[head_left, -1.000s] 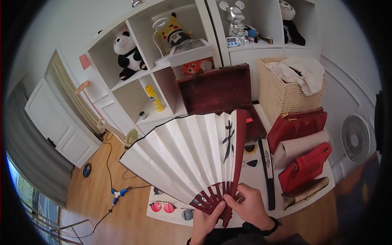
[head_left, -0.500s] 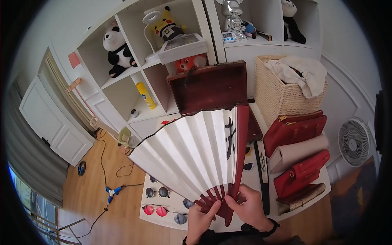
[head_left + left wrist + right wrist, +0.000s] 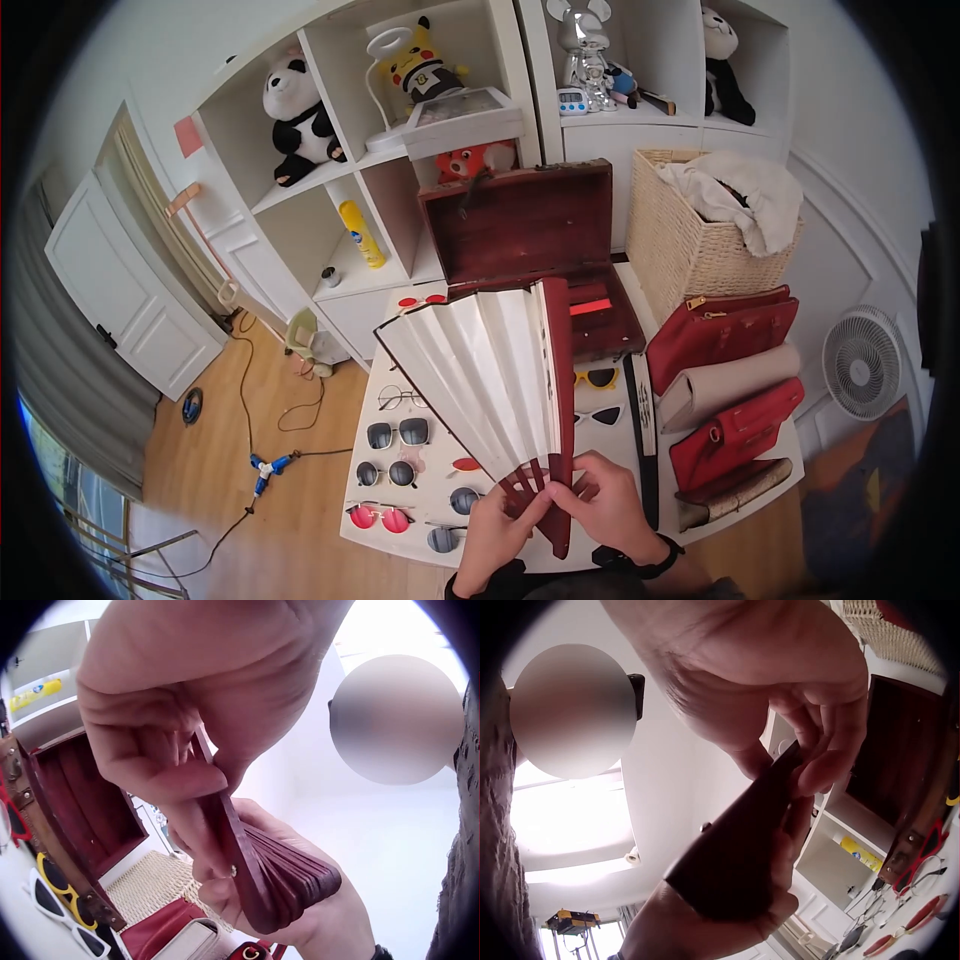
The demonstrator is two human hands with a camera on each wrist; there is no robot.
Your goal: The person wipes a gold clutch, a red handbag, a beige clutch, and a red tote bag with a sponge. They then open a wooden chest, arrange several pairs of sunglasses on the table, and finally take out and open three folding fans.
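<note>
A folding fan (image 3: 480,375) with a white pleated leaf and dark red ribs stands partly spread over the table, narrow end down. My left hand (image 3: 497,530) pinches the ribs at the lower left. On the other side, my right hand (image 3: 612,505) grips the thick red outer stick with thumb and fingers. The thumbs almost meet in the head view. Stacked rib ends (image 3: 296,889) poke out below the fingers in the left wrist view. In the right wrist view the broad dark stick (image 3: 731,851) spans both hands. Dark writing on the leaf is mostly folded away.
Several pairs of sunglasses (image 3: 398,433) lie on the white table (image 3: 365,535). An open dark red case (image 3: 520,225) stands behind the fan. To the right are a long black stick-like item (image 3: 643,440), red bags (image 3: 735,435) and a woven basket (image 3: 685,225).
The fan has been drawn narrower, its left edge swinging right toward the red outer stick. More sunglasses now show on the left. Both hands keep hold near the pivot end.
</note>
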